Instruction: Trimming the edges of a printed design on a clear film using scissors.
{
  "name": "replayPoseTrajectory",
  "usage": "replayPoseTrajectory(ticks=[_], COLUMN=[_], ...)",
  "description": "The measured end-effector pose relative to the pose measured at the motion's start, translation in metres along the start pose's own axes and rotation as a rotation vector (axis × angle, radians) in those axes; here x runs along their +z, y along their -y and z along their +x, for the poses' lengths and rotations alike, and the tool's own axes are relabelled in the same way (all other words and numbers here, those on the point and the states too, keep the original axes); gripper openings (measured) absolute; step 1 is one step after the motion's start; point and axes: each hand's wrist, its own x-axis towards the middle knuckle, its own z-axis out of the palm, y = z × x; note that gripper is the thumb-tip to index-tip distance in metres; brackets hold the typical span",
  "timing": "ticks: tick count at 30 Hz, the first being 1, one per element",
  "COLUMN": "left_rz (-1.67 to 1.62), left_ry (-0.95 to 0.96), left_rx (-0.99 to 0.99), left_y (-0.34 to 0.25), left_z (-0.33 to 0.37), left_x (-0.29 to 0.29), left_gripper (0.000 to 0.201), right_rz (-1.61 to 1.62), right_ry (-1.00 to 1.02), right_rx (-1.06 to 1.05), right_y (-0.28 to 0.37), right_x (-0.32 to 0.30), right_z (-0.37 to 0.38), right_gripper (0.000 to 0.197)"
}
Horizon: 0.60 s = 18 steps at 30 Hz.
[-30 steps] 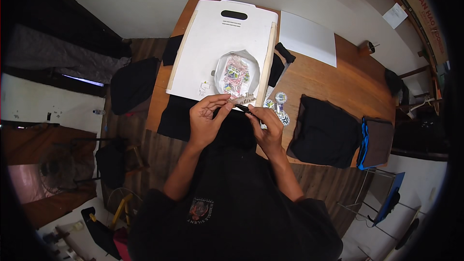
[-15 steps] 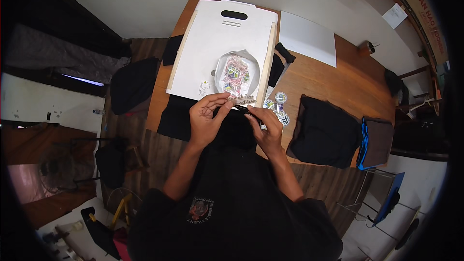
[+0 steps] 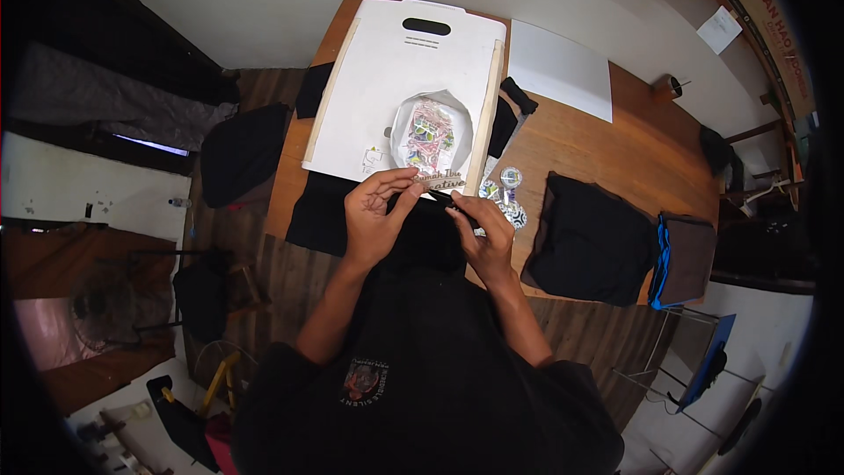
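Both my hands meet over the near edge of a white board (image 3: 369, 92) with an oval handle slot. My left hand (image 3: 378, 214) has thumb and forefinger pinched together; whatever is between them is too small to make out. A slim black tool (image 3: 440, 200) sticks out from the closed fingers of my right hand (image 3: 486, 229), pointing toward the left fingertips. Its exact kind is unclear. Just beyond the hands is a white round holder (image 3: 403, 136) with patterned tags and pinkish strings in it. Brown lettering (image 3: 447, 183) shows at the board's near edge.
Round patterned stickers or tags (image 3: 511, 178) lie right of the board on the wooden table (image 3: 567, 145). Folded black cloth (image 3: 589, 237) and a brown-and-blue stack (image 3: 686, 255) are at the right. A white sheet (image 3: 563, 70) and small cup (image 3: 668, 86) sit farther back.
The black tool in my right hand has tilted slightly near the left fingertips. Both hands stay in nearly the same place.
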Motion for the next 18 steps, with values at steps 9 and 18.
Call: replayPoseTrajectory(ticks=[9, 18], left_rz=[0.003, 0.009], left_ry=[0.008, 0.022], left_rx=[-0.012, -0.006], left_y=[-0.0004, -0.0004], left_z=[-0.0022, -0.0028], left_x=[0.0022, -0.0019], left_gripper=[0.024, 0.024], right_rz=[0.0, 0.005], right_ry=[-0.013, -0.011], right_rx=[0.022, 0.015], right_y=[-0.0004, 0.0008], right_x=[-0.0001, 0.0026], right_z=[-0.0025, -0.0023], right_gripper=[0.026, 0.024])
